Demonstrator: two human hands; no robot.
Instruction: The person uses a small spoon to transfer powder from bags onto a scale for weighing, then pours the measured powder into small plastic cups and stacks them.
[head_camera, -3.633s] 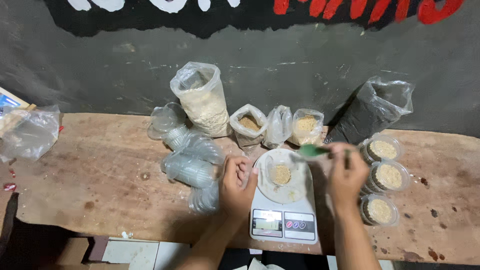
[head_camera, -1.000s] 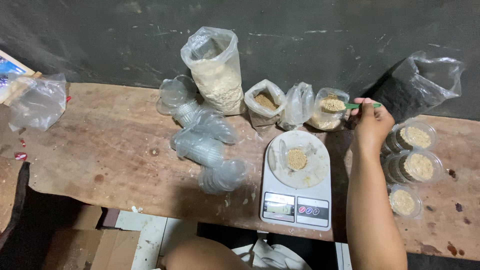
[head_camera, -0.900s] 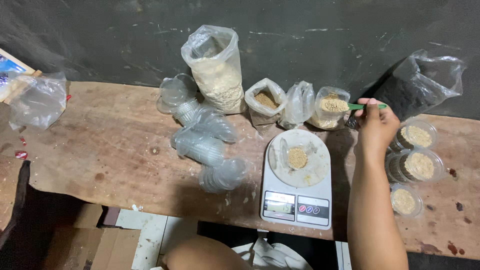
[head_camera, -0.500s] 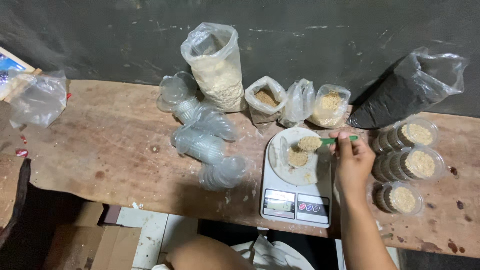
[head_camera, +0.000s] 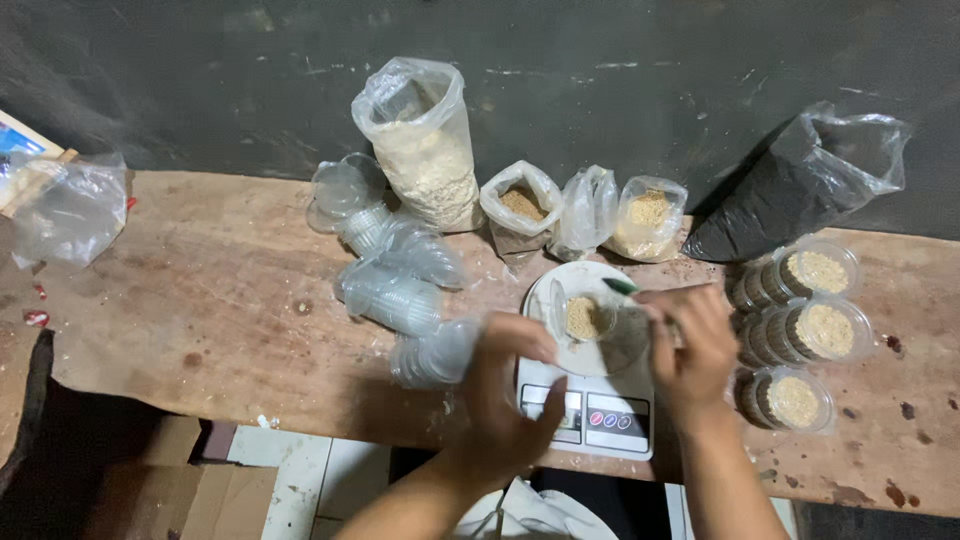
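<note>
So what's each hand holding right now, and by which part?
The right hand pinches a green spoon by its handle end, above the scale. The left hand reaches toward the small cup; whether it grips anything cannot be told.

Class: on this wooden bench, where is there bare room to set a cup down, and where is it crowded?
Bare wood lies between the crumpled bag at left and the empty cup stacks. Crowded: around the scale, both hands, filled cups and bags.

I see a worn wooden bench (head_camera: 200, 290) spanning the view. At its centre, toward six o'clock, lies a white kitchen scale (head_camera: 588, 400). At nine o'clock from the scale lie stacks of clear plastic cups (head_camera: 395, 290). At twelve o'clock stand four clear bags of grain (head_camera: 425, 150). At three o'clock lie three filled cups (head_camera: 810, 330), with a black bag (head_camera: 790, 195) behind them. At the far nine o'clock end rests an empty clear bag (head_camera: 70, 205).
</note>
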